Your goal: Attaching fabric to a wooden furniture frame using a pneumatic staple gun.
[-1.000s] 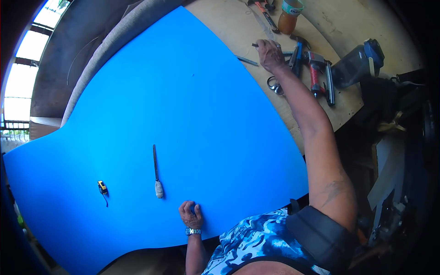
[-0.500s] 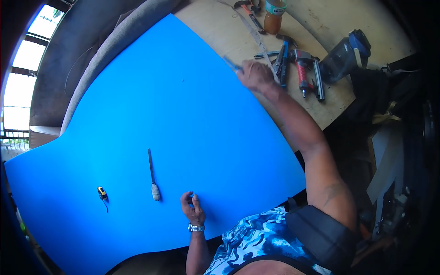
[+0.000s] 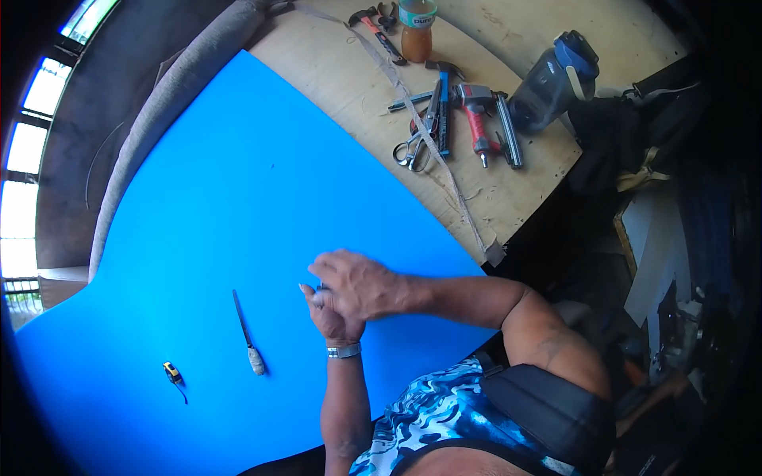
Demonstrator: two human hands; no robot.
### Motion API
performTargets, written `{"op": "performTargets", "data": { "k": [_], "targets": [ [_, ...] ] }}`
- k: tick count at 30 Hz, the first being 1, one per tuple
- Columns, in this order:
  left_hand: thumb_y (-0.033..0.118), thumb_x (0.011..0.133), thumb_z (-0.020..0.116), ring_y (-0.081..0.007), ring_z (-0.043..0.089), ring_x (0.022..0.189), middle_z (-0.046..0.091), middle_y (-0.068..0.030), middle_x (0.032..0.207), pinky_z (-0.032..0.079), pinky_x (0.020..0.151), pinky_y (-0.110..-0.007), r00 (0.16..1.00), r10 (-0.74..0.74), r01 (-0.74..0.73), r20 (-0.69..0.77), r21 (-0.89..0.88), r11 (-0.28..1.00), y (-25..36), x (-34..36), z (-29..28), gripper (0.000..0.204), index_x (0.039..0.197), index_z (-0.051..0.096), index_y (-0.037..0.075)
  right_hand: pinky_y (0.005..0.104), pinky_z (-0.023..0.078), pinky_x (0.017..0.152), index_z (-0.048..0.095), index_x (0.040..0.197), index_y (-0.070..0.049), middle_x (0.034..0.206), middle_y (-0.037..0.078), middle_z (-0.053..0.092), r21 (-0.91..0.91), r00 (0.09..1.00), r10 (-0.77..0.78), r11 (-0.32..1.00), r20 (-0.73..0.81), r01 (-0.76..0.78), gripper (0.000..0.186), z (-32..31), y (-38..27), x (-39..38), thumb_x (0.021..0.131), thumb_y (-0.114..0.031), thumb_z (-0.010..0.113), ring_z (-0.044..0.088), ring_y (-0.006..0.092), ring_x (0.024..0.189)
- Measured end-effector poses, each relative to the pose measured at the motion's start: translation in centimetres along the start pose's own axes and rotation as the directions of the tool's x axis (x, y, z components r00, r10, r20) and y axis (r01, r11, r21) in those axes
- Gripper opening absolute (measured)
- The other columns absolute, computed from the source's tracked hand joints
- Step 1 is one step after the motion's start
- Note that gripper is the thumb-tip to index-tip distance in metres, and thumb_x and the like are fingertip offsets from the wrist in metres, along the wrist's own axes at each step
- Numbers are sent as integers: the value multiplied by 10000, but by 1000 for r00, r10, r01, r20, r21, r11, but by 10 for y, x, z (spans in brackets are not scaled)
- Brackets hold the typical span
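Observation:
My right hand [image 3: 361, 284] is closed and lies over my left hand [image 3: 333, 319], above a large blue sheet [image 3: 198, 182]. Some small pale grey thing shows between the hands, too blurred to name. Most of my left fingers are hidden behind the right hand; one fingertip sticks up. A wristwatch [image 3: 344, 351] is on my left wrist. To the left on the sheet lies a long thin blade [image 3: 242, 317] with a wrapped handle [image 3: 255, 362]. Farther left rests a yellow and black tape measure [image 3: 171, 372] with its strap.
On the wooden board [image 3: 516, 190] at the far right lie scissors [image 3: 413, 152], a claw hammer [image 3: 444, 111], another hammer [image 3: 379, 36], a red air stapler [image 3: 476, 119] and a fabric strip [image 3: 456, 194]. A bottle of brown liquid [image 3: 417, 36] and a dark water bottle [image 3: 552, 83] are there. A grey fabric roll [image 3: 151, 131] borders the sheet.
My right hand has come back from the sheet's far right edge, where it held something thin, to my left hand. The scissors now show. The view has shifted slightly.

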State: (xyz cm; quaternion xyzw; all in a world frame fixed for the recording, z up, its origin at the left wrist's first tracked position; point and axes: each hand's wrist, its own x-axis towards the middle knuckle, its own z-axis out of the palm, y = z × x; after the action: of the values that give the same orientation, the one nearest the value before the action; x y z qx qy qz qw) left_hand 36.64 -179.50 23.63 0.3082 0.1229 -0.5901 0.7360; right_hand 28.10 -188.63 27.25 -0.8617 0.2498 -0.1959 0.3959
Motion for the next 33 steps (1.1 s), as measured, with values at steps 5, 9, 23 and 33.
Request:
{"op": "performTargets", "data": {
  "k": [5,9,23,33],
  "targets": [
    [778,913,326,-100,441,515,590,-26,765,392,571,-315,966,-225,227,128,-2,974,4,-2,-58,803,1169,628,80,527,456,919,571,1115,-62,1146,187,625,-518,774,249,620,-582,-590,326,-106,143,76,896,-303,591,559,352,1116],
    [752,930,334,-85,406,464,584,-32,745,343,482,-260,945,-263,270,193,-9,963,5,-1,-91,778,1170,635,75,599,340,1016,480,1280,-40,1281,186,588,-522,618,517,339,-592,-783,410,-141,234,103,937,-261,519,459,336,1274],
    [719,964,279,-106,447,510,602,-59,779,403,549,-305,953,-234,227,191,57,972,5,-3,-95,765,1181,619,69,504,423,1024,575,1249,-108,1304,102,536,-725,792,482,380,-374,-574,330,-155,238,114,925,-142,522,509,295,1226],
    [699,972,310,-98,442,520,602,-52,785,399,574,-305,965,-173,164,197,58,985,3,-2,-94,729,1186,613,72,477,499,826,552,1097,-80,1039,185,646,-571,916,86,758,-391,-315,178,-154,249,131,986,-204,490,654,324,962]
  ]
}}
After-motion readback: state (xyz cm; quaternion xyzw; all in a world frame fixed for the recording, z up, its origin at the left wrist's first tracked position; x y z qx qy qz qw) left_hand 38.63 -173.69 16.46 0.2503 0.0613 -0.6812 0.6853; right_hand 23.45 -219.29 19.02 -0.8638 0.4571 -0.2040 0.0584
